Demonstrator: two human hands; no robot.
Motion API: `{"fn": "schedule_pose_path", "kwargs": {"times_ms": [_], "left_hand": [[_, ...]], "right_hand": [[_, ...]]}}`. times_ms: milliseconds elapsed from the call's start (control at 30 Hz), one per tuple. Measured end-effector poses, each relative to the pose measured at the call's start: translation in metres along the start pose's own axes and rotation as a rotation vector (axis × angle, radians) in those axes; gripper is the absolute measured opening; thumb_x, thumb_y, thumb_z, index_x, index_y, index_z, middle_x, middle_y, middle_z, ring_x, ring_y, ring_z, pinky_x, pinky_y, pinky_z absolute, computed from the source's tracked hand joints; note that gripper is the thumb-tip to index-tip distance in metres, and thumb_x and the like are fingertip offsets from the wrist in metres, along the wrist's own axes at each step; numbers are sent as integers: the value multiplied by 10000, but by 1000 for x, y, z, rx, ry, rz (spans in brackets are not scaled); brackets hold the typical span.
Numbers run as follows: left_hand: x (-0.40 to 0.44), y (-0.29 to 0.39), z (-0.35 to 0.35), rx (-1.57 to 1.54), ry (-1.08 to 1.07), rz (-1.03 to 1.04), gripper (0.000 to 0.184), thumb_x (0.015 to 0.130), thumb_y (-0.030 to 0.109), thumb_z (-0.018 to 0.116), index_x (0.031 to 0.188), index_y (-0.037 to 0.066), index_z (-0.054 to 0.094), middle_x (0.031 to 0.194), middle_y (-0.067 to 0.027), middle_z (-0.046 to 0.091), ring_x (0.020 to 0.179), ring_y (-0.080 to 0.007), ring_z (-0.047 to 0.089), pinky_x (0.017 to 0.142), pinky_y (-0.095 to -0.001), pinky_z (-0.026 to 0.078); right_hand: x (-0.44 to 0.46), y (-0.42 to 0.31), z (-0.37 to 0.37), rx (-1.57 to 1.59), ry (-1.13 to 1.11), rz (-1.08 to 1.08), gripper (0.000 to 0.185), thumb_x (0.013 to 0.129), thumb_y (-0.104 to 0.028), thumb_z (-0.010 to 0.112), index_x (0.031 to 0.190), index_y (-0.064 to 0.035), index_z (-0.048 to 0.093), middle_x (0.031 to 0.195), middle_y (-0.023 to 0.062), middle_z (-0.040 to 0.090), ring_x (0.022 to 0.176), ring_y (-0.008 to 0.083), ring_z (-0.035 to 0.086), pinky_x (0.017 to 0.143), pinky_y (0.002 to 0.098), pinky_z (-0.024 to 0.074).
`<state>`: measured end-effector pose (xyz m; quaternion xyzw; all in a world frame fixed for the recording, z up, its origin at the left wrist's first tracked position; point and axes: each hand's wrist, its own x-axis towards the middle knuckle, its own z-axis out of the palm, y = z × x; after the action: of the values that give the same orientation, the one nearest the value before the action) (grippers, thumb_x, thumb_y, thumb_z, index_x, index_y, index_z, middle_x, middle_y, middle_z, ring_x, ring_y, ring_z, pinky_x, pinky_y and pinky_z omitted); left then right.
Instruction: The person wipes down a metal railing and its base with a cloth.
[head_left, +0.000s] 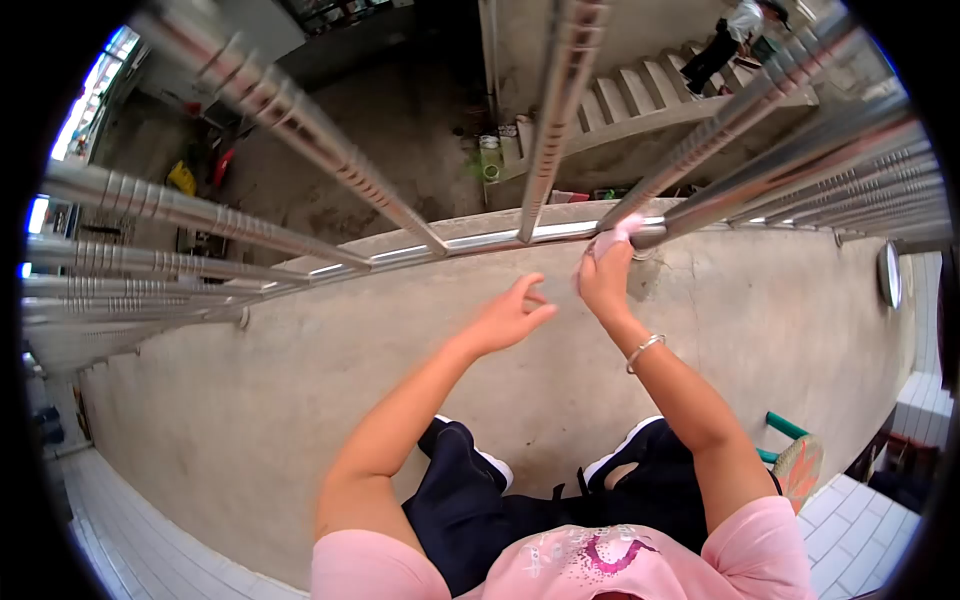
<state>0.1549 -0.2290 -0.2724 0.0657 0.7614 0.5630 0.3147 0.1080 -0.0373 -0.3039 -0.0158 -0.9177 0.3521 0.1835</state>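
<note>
A pink cloth (624,230) is bunched in my right hand (605,278), whose fingers are closed around it. It is against the bottom of the metal railing, near the foot of a thick steel post (780,170). My left hand (512,316) holds nothing; its fingers are apart, a little above the concrete floor (400,350) and left of the right hand. The low steel rail (480,241) runs just beyond both hands. A silver bangle (644,350) circles my right wrist.
Ridged steel bars (550,120) rise in front of me. Beyond and below lies a yard with concrete stairs (630,95), where another person (735,45) stands. A stool with green legs (786,425) is at my right. A round shiny object (889,275) is farther right.
</note>
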Motion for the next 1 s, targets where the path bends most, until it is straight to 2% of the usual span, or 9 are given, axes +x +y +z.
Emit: {"fn": "schedule_pose_path", "kwargs": {"times_ms": [167, 300, 367, 433, 533, 633, 667, 900, 1000], "left_hand": [[5, 35, 9, -739, 80, -221, 585, 945, 441, 467, 1401, 138, 264, 1212, -94, 506, 1014, -192, 578, 829, -353, 512], [3, 31, 5, -849, 100, -194, 464, 974, 378, 420, 1373, 164, 320, 1165, -65, 536, 992, -157, 581, 810, -337, 522], [1, 31, 8, -1047, 39, -169, 373, 997, 302, 362, 1346, 170, 361, 1182, -43, 540, 1021, -124, 574, 821, -330, 521], [7, 20, 11, -1141, 176, -183, 231, 1006, 267, 333, 1099, 140, 503, 958, -13, 571, 802, -89, 566, 693, -313, 509], [18, -4, -5, -1394, 52, 82, 340, 988, 223, 325, 660, 133, 310, 586, 7, 288, 510, -140, 254, 523, -308, 348], [45, -15, -12, -1433, 21, 244, 323, 962, 170, 351, 643, 119, 344, 593, -1, 359, 520, -154, 335, 546, -314, 367], [49, 0, -4, -1422, 431, -16, 290, 920, 119, 381, 630, 107, 372, 607, -15, 425, 538, -165, 412, 537, -314, 382], [18, -63, -72, -1492, 698, -70, 124, 819, 56, 409, 821, 24, 530, 614, -14, 474, 511, -141, 443, 469, -315, 354], [-25, -132, -129, -1597, 709, 209, 266, 765, 56, 417, 959, -30, 576, 617, -4, 483, 518, -138, 440, 479, -300, 357]], "right_hand": [[-11, -70, -42, 685, -976, 452, 435, 825, -161, 630, 1199, -21, 456, 1068, 97, 543, 943, 213, 558, 799, 335, 476], [27, -110, -88, 797, -1247, 615, 456, 894, -194, 594, 1289, -28, 439, 1162, 82, 533, 987, 166, 568, 791, 298, 502], [39, -96, -92, 722, -1260, 620, 452, 900, -188, 591, 1296, -30, 439, 1170, 96, 534, 961, 164, 577, 779, 291, 506], [48, -82, -89, 118, -1012, 27, 459, 897, -159, 600, 1307, -35, 434, 1191, 114, 522, 956, 166, 581, 800, 289, 505], [65, -108, -95, 372, -745, 67, 474, 878, -102, 619, 1305, -33, 426, 1228, 118, 491, 958, 157, 576, 800, 271, 491], [90, -121, -84, 607, -716, 46, 463, 872, -89, 626, 1294, -24, 446, 1107, 83, 559, 1011, 129, 548, 855, 252, 447], [93, -133, -86, 609, -718, 61, 436, 872, -92, 629, 1272, -19, 472, 1101, 71, 568, 1025, 120, 537, 870, 248, 433], [98, -155, -77, 654, -683, -51, 170, 905, -143, 602, 1026, -24, 608, 1099, 9, 572, 974, 73, 504, 852, 214, 379], [97, -158, -73, 609, -707, -42, 114, 914, -137, 585, 932, -25, 604, 1027, 11, 593, 938, 68, 503, 829, 213, 376]]}}
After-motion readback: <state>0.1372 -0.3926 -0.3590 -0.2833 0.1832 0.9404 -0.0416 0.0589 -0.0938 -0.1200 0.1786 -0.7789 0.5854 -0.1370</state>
